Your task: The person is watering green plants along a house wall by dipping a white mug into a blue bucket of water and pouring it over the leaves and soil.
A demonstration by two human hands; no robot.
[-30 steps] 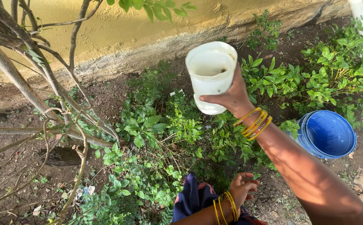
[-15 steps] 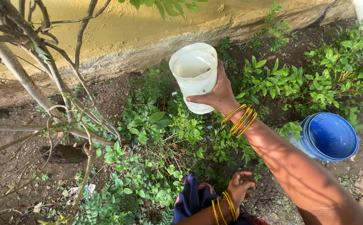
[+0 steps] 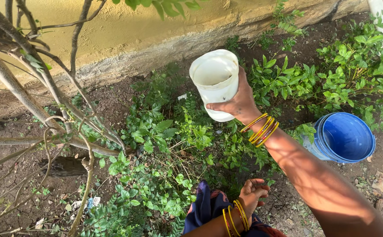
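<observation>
The right hand point(image 3: 240, 103) holds a white jug point(image 3: 215, 83) in the air above the green plants point(image 3: 174, 131). The fingers are wrapped around its back side, and the thumb lies across the lower front. The jug stands almost upright; its long axis runs from the base, just beside the wrist, up to the open mouth, which leans a little toward the yellow wall point(image 3: 125, 30). What is inside the jug cannot be seen clearly.

The left hand point(image 3: 253, 193) is low, near the body, well apart from the jug. Its fingers are curled closed and rest on dark blue cloth point(image 3: 204, 208); whether they pinch it, I cannot tell. So only the right hand is on the jug. A blue bucket point(image 3: 347, 136) lies tilted on the soil point(image 3: 112, 101) to the right of the arm, its opening toward the camera.
</observation>
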